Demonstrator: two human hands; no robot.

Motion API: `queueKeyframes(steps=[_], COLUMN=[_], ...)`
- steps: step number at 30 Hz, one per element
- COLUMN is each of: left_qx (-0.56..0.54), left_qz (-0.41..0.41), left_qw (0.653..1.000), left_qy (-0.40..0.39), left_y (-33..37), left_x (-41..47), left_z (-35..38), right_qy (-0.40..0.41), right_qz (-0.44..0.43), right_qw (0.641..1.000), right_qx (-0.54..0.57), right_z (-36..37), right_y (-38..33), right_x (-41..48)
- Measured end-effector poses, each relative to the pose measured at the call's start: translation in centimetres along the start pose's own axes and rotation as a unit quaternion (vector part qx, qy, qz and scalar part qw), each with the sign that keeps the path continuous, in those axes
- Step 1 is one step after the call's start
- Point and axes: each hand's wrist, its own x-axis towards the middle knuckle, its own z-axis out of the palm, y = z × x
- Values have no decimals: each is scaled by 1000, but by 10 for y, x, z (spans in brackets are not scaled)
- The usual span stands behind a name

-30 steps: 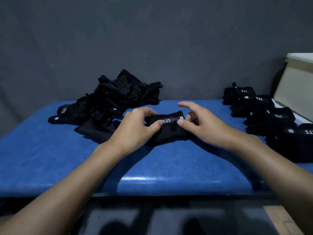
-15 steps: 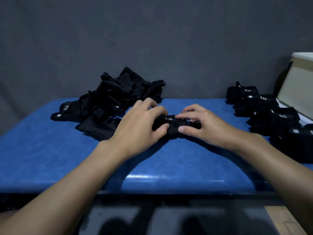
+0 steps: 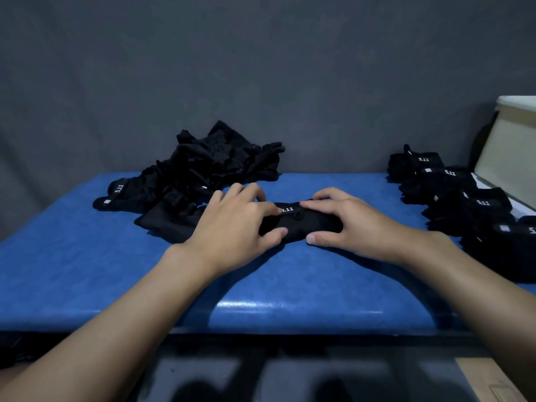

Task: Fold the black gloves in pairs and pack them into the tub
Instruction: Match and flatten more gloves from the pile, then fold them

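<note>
**On the blue table [image 3: 87, 285], a bundle that could spring open**

Off the table's right end stands what I take to be the tub [image 3: 513, 152], cream-sided and only partly in view. A loose heap [image 3: 208, 172] of black gloves lies at the table's far left, and a row of folded pairs [image 3: 470, 210] runs along its right side. None of the pairs looks packed yet.

At the table's middle lies the glove bundle [image 3: 304, 219]. The left hand [image 3: 232, 224] grips one end and the right hand [image 3: 356, 221] grips the other, each with fingers curled over the top and the thumb at the near edge.

The fabric looks soft and springy. If either hand lets go before the fold is tucked, the bundle may unroll. The left hand is also close to the heap, so a stray glove could get dragged along.
</note>
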Motion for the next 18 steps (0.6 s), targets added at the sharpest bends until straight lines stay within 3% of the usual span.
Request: queueKeyframes(steps=[6, 9, 18], left_qx=[-7, -10, -20], left_qz=[0, 12, 60], left_qw=[1000, 1000, 998], left_qy=[-18, -21, -27], left_y=[-1, 7, 37], left_x=[22, 46, 131], left_z=[8, 14, 43], right_qy=[43, 28, -19], right_qz=[-1, 15, 75], right_qw=[997, 988, 962], right_qx=[-61, -154, -261], right_z=[-20, -33, -79], right_y=[9, 20, 73], right_x=[6, 15, 43])
